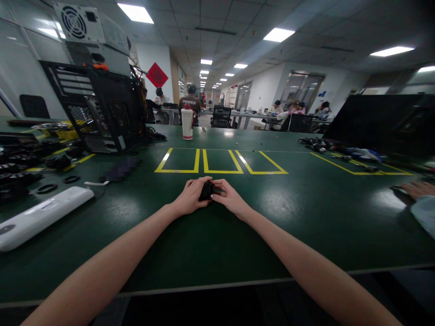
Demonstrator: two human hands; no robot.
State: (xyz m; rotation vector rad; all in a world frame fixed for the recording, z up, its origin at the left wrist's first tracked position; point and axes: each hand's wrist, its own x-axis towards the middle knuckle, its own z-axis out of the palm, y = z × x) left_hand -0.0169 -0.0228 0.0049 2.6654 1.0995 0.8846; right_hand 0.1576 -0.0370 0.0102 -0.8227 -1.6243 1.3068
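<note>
Between my two hands is a small black block-like object (205, 192), close to the surface of the green table (217, 244). What kind of thing it is, I cannot make out. My left hand (190, 196) is closed around its left side, with the fingers over the top and the thumb along the near side. From the right, my right hand (229, 197) pinches it with thumb and fingertips. Parts of the object are hidden by the fingers. Just beyond my hands, yellow tape outlines (223, 172) mark the tabletop.
A white power bank-like device (44, 217) and black rings (46, 189) lie at left. Behind them stands an open computer case (117, 113) with a power supply (79, 22) on top. A white cup (187, 123) stands farther back. At right are cables (319, 145) and a co-worker's hand (419, 189).
</note>
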